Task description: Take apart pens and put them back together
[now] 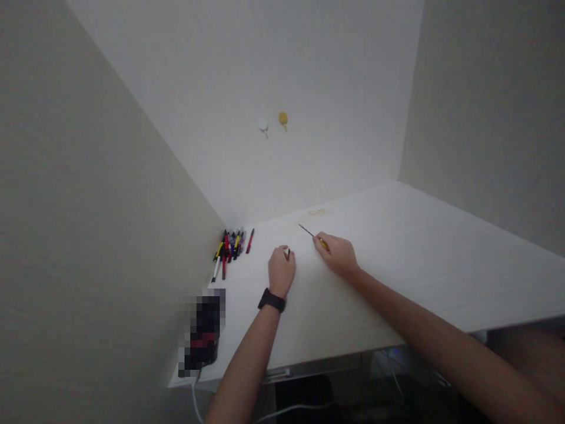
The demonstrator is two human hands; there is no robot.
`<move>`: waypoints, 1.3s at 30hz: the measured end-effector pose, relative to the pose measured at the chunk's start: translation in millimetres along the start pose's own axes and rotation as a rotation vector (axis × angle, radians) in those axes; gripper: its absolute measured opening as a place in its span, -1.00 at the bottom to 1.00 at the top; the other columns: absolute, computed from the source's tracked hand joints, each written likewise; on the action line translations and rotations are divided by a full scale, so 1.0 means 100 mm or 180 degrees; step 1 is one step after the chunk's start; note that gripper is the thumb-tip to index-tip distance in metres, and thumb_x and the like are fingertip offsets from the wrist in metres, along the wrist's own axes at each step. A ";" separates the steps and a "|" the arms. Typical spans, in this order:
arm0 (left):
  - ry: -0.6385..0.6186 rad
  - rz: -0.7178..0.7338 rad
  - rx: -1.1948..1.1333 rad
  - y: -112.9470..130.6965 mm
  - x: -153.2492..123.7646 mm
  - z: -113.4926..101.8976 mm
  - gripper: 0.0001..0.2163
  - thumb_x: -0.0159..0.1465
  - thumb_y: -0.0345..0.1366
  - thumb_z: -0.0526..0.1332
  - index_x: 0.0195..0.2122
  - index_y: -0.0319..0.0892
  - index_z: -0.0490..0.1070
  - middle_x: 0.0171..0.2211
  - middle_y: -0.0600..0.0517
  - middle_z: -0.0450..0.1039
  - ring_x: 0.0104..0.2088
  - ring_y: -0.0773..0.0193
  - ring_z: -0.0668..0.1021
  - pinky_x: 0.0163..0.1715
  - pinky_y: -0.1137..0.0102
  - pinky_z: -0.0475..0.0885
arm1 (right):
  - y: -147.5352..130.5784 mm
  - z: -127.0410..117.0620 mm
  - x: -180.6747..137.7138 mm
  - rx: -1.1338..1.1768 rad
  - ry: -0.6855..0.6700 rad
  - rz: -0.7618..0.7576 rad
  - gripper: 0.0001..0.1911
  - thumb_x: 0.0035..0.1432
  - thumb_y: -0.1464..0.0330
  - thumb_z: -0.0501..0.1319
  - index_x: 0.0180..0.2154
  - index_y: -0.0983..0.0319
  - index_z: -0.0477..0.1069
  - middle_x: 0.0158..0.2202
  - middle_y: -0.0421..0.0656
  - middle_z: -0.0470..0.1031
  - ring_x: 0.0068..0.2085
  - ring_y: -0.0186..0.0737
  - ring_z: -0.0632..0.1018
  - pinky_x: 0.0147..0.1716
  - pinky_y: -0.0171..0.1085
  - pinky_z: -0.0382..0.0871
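Note:
My right hand (336,254) is closed around the yellow handle of a screwdriver (306,229), whose thin dark shaft points up and left over the white desk. To its left, my left hand (281,270), with a black band on the wrist, is closed near the desk surface. A small dark piece (288,254) shows between its thumb and fingers; most of it is hidden, so its kind is unclear. The two hands are apart, and the screwdriver's tip does not touch the left hand.
Several pens (227,250) lie piled against the left wall, with a red pen (250,241) beside them. A blurred-out dark object (203,330) sits at the front left. Two hooks (283,118) are on the back wall. Cables (196,397) hang below the desk's front edge.

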State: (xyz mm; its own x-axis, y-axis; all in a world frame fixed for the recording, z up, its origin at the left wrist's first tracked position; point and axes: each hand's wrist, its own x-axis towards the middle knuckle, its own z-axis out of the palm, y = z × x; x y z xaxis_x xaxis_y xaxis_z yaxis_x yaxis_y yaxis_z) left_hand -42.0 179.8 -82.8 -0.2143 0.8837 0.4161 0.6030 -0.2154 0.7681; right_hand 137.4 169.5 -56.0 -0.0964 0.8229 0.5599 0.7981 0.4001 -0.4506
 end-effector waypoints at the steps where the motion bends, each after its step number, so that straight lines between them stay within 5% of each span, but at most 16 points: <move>1: -0.0012 0.0053 0.0123 0.03 -0.03 -0.01 -0.82 0.12 -0.32 0.24 -0.23 -0.15 0.43 -0.35 -0.06 0.41 -0.24 0.12 0.46 -0.11 0.28 0.25 | 0.00 0.00 0.00 -0.0004 0.0011 0.0002 -0.60 0.33 0.17 -0.09 -0.33 0.19 0.42 -0.41 -0.13 0.55 -0.42 -0.25 0.48 -0.49 -0.31 0.00; 6: -0.0085 0.0130 0.0686 0.15 -0.09 -0.02 -0.81 0.18 -0.35 0.17 -0.16 -0.16 0.35 -0.25 -0.15 0.42 -0.15 0.04 0.46 -0.10 0.26 0.23 | -0.01 0.00 0.00 -0.0046 0.0034 0.0015 -0.59 0.33 0.16 -0.08 -0.36 0.19 0.43 -0.42 -0.14 0.56 -0.42 -0.25 0.49 -0.49 -0.31 0.00; 12: -0.0149 0.0127 0.0841 0.11 -0.05 -0.03 -0.87 0.19 -0.35 0.16 -0.22 -0.16 0.32 -0.48 -0.03 0.35 -0.33 0.06 0.45 -0.25 0.31 0.21 | -0.01 0.00 0.00 -0.0064 -0.0019 -0.0001 -0.59 0.33 0.16 -0.07 -0.36 0.18 0.44 -0.42 -0.14 0.56 -0.42 -0.25 0.49 -0.49 -0.31 0.01; 19: -0.0036 -0.0058 0.0324 0.13 -0.05 -0.02 -0.84 0.16 -0.31 0.24 -0.25 -0.14 0.31 -0.47 0.02 0.31 -0.30 0.10 0.43 -0.19 0.31 0.21 | 0.00 0.00 0.00 -0.0024 -0.0045 -0.0033 -0.60 0.32 0.16 -0.07 -0.36 0.18 0.44 -0.41 -0.14 0.57 -0.42 -0.25 0.49 -0.48 -0.31 0.02; 27: 0.0074 0.0626 -0.1340 0.32 -0.05 -0.05 -0.82 0.32 -0.17 0.09 -0.17 -0.12 0.39 -0.22 -0.04 0.38 -0.18 0.20 0.40 -0.10 0.38 0.21 | -0.04 -0.01 -0.03 -0.0016 -0.0369 -0.0419 -0.60 0.32 0.18 -0.07 -0.39 0.20 0.42 -0.46 -0.16 0.54 -0.47 -0.29 0.44 -0.50 -0.31 -0.05; 32: -0.0006 0.0558 -0.1570 0.36 -0.07 -0.09 -0.85 0.29 -0.18 0.15 -0.34 -0.13 0.37 -0.41 0.05 0.32 -0.36 0.28 0.35 -0.26 0.44 0.22 | -0.05 0.02 -0.04 -0.0163 -0.0480 -0.0677 -0.62 0.31 0.19 -0.06 -0.37 0.20 0.42 -0.42 -0.14 0.56 -0.46 -0.30 0.45 -0.50 -0.29 -0.09; 39: 0.0130 0.0574 -0.1629 0.31 -0.04 -0.07 -0.86 0.29 -0.21 0.13 -0.36 -0.13 0.31 -0.43 0.07 0.27 -0.37 0.30 0.33 -0.30 0.45 0.23 | -0.05 0.05 -0.03 -0.0271 -0.0615 -0.0623 -0.62 0.29 0.19 -0.04 -0.38 0.20 0.44 -0.45 -0.14 0.57 -0.50 -0.30 0.44 -0.50 -0.29 -0.11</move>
State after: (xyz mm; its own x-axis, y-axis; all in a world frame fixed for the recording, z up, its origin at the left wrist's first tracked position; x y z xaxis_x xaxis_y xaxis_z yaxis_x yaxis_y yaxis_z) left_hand -28.2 166.7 -57.2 -0.1780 0.7994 0.5739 0.1839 -0.5459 0.8174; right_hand 131.1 167.3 -58.6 -0.3586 0.7984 0.4837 0.7995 0.5302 -0.2824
